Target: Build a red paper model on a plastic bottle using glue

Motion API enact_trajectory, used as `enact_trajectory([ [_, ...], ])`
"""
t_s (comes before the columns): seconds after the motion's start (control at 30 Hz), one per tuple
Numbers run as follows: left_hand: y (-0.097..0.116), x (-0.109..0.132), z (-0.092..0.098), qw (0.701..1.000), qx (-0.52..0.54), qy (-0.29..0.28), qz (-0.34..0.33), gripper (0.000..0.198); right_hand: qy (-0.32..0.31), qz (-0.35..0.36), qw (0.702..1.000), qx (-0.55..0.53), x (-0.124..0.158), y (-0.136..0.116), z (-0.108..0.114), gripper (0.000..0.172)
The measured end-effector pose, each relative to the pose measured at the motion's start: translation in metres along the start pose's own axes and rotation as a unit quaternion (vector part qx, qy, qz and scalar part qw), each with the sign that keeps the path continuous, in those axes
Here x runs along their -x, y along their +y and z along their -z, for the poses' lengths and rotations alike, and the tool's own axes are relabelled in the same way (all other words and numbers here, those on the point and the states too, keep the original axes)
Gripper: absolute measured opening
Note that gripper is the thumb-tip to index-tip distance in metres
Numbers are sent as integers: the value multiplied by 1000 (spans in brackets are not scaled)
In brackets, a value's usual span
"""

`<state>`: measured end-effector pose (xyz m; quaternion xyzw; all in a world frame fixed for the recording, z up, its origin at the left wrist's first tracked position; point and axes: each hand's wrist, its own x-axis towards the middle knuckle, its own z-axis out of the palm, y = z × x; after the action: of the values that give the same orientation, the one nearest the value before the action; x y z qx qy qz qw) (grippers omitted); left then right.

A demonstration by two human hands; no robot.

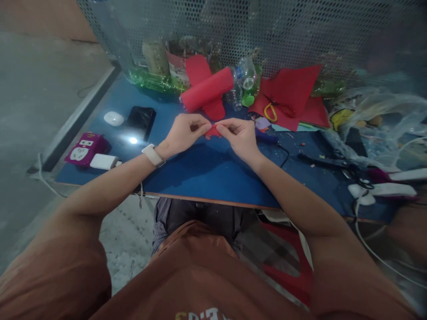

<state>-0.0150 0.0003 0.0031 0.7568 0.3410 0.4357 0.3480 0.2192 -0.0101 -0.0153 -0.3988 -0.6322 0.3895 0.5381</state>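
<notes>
Both hands meet over the middle of the blue table (207,173), pinching a small red piece (212,130) that looks like paper or felt; its exact shape is partly covered by fingers. My left hand (187,133), with a pale watch band (154,155) on the wrist, is closed on its left side. From the right, my right hand (240,137) grips the same piece between thumb and fingers. Just beyond the hands lies a red-wrapped cylinder (208,89) with red rounded flaps (214,108) beneath it.
Scissors with yellow handles (270,112) rest on red sheets (300,89) at back right. Clear bottles (247,73) and a green bottle (153,82) stand or lie along the mesh panel (233,31). Left are a black phone (142,120), white mouse (114,118) and purple adapter (86,149). Cables (358,222) trail at right.
</notes>
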Motion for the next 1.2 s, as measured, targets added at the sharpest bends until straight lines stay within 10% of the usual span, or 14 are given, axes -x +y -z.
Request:
enact_trajectory([
  [1.2, -3, -4, 7, 995, 69, -61, 33, 32, -24, -4, 1000, 1, -3, 0, 5, 43],
])
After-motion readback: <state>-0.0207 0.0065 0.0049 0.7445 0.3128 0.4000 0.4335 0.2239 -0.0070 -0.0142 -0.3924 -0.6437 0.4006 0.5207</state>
